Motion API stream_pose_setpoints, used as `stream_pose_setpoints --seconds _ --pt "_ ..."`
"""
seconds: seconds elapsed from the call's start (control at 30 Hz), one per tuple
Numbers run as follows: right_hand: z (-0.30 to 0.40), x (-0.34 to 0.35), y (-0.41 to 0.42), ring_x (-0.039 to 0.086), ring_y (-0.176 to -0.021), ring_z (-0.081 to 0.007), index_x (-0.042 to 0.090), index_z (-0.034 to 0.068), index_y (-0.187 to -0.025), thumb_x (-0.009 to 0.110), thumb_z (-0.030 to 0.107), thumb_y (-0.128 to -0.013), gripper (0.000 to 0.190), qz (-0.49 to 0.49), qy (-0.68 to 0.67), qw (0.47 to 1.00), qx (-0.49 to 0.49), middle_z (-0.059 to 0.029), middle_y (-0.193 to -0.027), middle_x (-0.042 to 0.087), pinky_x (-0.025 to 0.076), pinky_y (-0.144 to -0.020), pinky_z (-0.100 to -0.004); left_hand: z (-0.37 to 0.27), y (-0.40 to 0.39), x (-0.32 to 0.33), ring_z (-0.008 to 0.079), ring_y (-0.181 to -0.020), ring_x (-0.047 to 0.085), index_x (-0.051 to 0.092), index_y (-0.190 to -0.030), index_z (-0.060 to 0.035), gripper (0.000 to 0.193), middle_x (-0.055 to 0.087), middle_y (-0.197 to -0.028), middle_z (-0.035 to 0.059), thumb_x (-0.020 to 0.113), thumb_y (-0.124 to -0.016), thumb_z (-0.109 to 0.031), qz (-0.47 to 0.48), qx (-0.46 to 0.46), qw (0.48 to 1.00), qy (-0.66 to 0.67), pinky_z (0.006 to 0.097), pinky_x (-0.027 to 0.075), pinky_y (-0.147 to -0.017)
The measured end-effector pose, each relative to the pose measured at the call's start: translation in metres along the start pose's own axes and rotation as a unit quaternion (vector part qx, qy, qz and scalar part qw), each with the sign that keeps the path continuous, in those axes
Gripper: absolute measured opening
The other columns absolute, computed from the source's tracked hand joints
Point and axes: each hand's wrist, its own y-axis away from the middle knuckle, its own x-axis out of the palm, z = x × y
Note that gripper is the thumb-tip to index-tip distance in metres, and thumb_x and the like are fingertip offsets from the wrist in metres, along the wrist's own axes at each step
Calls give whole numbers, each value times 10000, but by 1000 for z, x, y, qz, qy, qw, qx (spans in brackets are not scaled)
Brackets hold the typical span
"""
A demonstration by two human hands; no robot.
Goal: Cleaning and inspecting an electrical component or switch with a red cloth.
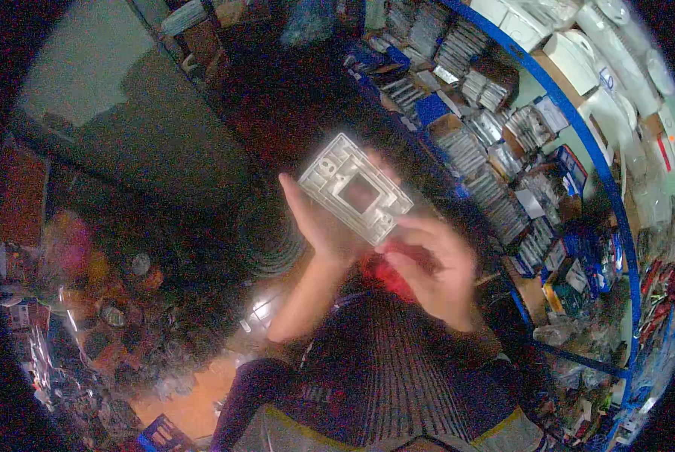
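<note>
A white plastic wall plate (325, 165), with a square opening and ribs on its visible face, lies tilted in my left hand (334, 234). The palm supports it from beneath, and the thumb stands up along its left side. My right hand (436, 271) is at the plate's lower right corner, thumb and fingers bent towards it. Blur hides whether those fingertips pinch the corner or only touch it. Behind my right hand shows a red object (391, 274), too blurred to name.
A blue-edged shelf rack (611, 198) on the right holds packed rows of small boxed goods (470, 158). Wrapped white items (574, 62) fill its outer side. Cluttered goods (117, 316) lie at lower left, near an orange-brown surface (196, 390) and a blue box (165, 435).
</note>
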Motion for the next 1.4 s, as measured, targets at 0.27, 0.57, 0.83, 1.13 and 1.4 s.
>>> stream_pose_setpoints --seconds 0.27,0.57,0.83,1.13,1.4 --pt "-15 12 -8 601 -862 -270 597 41 -1038 669 -12 -727 324 42 283 923 -256 -92 -962 587 489 -754 -378 21 14 0 369 -1079 496 421 -1290 -27 972 503 -1190 201 177 -773 -813 22 110 986 -123 527 394 -949" --pt "-15 19 -9 640 -779 -271 638 41 -942 682 -13 -738 216 16 296 930 -217 -111 -874 630 511 -683 -350 24 13 -8 359 -1037 500 364 -1318 -116 881 485 -1151 209 198 -788 -800 -16 116 982 -151 525 401 -923" --pt "-22 13 -16 632 -757 -257 631 45 -910 670 66 -791 127 21 226 955 -189 -94 -832 635 499 -688 -343 22 14 -9 352 -1030 496 350 -1315 -126 824 484 -1150 211 211 -815 -766 -21 159 962 -223 507 414 -900" --pt "-18 14 -18 621 -770 -277 626 24 -915 662 48 -791 132 42 188 961 -197 -111 -850 613 485 -681 -353 21 9 -6 353 -1023 505 365 -1290 -109 814 488 -1146 219 210 -822 -757 18 163 965 -205 504 421 -889" --pt "-22 18 -19 618 -744 -276 624 30 -916 666 35 -768 154 9 232 955 -187 -114 -828 622 483 -676 -357 22 10 -5 348 -1010 526 382 -1252 -102 792 513 -1127 203 212 -827 -749 -21 180 940 -290 484 436 -886"
